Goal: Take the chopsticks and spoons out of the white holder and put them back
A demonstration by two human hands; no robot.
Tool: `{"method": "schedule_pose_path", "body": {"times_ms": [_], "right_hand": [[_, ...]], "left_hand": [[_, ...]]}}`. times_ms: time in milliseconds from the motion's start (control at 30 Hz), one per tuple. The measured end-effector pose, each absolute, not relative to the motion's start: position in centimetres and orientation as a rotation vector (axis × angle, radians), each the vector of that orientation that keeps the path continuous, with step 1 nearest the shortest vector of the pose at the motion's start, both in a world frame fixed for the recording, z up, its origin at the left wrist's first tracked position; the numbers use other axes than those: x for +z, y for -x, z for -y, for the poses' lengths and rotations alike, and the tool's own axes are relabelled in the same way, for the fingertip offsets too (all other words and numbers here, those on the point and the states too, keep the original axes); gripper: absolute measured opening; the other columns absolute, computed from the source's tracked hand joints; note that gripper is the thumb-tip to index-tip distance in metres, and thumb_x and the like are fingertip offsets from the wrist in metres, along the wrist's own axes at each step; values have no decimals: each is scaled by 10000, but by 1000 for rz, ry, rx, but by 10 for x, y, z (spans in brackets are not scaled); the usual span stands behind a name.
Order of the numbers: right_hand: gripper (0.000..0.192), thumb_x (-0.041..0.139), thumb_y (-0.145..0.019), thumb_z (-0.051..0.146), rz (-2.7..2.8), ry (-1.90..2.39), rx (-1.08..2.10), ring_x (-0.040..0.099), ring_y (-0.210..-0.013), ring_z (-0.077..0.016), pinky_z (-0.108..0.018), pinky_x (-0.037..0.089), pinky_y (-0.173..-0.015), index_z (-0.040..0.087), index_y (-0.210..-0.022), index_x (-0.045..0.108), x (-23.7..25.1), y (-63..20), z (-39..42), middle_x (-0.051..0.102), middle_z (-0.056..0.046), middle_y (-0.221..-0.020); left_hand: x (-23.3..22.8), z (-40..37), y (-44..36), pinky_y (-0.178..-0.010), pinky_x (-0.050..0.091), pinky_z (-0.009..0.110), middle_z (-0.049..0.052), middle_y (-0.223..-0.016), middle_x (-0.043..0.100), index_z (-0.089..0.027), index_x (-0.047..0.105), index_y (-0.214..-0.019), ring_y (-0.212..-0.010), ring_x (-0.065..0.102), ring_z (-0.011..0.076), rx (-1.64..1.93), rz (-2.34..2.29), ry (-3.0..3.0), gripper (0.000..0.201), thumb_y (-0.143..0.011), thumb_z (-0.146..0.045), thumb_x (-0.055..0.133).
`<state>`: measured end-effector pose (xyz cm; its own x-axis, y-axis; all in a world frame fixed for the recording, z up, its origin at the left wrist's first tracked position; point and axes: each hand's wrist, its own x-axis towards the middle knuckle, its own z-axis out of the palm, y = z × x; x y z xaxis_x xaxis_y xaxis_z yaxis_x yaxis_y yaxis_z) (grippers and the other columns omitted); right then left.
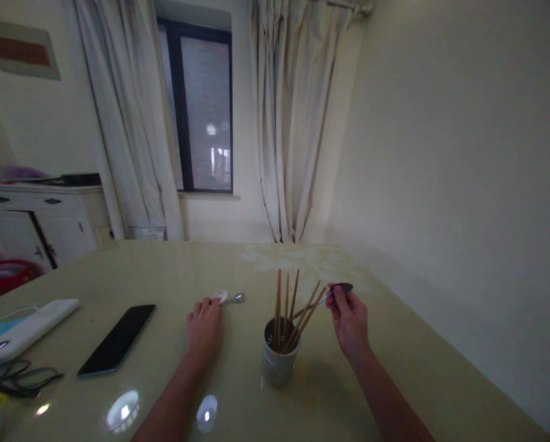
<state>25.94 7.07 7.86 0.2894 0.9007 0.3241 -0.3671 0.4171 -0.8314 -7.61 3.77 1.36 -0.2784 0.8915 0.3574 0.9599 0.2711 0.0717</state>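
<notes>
In the head view, my right hand (351,319) pinches a metal spoon (345,287) close to its dark bowl. Its handle slants down to the left, reaching among the wooden chopsticks (288,301). These lean in a light-coloured cylindrical holder (279,366) that stands upright on the table between my hands. My left hand (205,325) rests palm down on the tabletop, fingers slightly bent. Just past its fingertips lie a white spoon-like piece (220,296) and a small metal spoon (239,298). I cannot tell whether the fingertips touch the white piece.
A black phone (117,339) lies left of my left arm on the glossy table (164,270). Farther left are a white oblong device (30,331) and a dark cable (19,377). The wall (463,215) runs along the table's right edge.
</notes>
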Motion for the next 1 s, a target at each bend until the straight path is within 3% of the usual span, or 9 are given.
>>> {"method": "schedule_pose_path", "body": {"times_ms": [233,400,533,667,767,867,1000], "right_hand": [[391,856,-821,560,1188,739,942,594,-637,-156,-295,503,-637,181,-913,841,75,-245,-58,679,-18,-672],[455,941,-694,559,879,688,942,577,-630,-125,-243,501,-599,198,-941,813,82,-251,-62,676,2,-715],[450,984,-627,526,822,666,944,569,-590,-116,-234,505,-574,206,-852,760,83,-251,-65,673,16,-700],[358,891,-776,526,1112,712,878,586,-595,-154,-272,507,-581,199,-799,750,79,-247,-61,677,-8,-667],[359,733,-923,548,1481,724,862,647,-686,-208,-313,524,-624,199,-926,818,74,-242,-53,756,-74,-783],[393,607,-1008,521,1746,721,805,671,-796,-230,-334,540,-690,229,-1167,817,67,-236,-45,778,-103,-988],[461,562,-1018,555,1660,744,846,618,-750,-206,-313,530,-663,217,-1255,767,55,-230,-43,705,-70,-913]], "left_hand": [[16,-38,77,-932,483,421,158,-1280,700,-163,669,-1326,-1171,636,307,-406,2295,1739,372,-1056,-204,415],[15,-39,78,-939,483,416,157,-1288,701,-161,703,-1251,-1185,647,299,-379,2297,1762,360,-1064,-201,399],[17,-38,77,-947,479,416,157,-1285,699,-166,719,-1207,-1186,649,295,-377,2303,1768,359,-1069,-215,392],[22,-36,75,-967,470,423,152,-1262,709,-164,724,-1169,-1184,646,300,-365,2272,1795,345,-1066,-212,398],[25,-35,70,-986,460,439,145,-1234,721,-165,719,-1136,-1184,649,312,-359,2253,1855,331,-1060,-197,398],[28,-35,62,-965,463,420,134,-1157,745,-174,703,-1079,-1149,673,303,-438,2278,1927,326,-1060,-191,378],[29,-37,47,-856,491,345,98,-1010,763,-201,658,-1041,-989,713,246,-883,2343,2092,306,-1060,-233,355]]}}
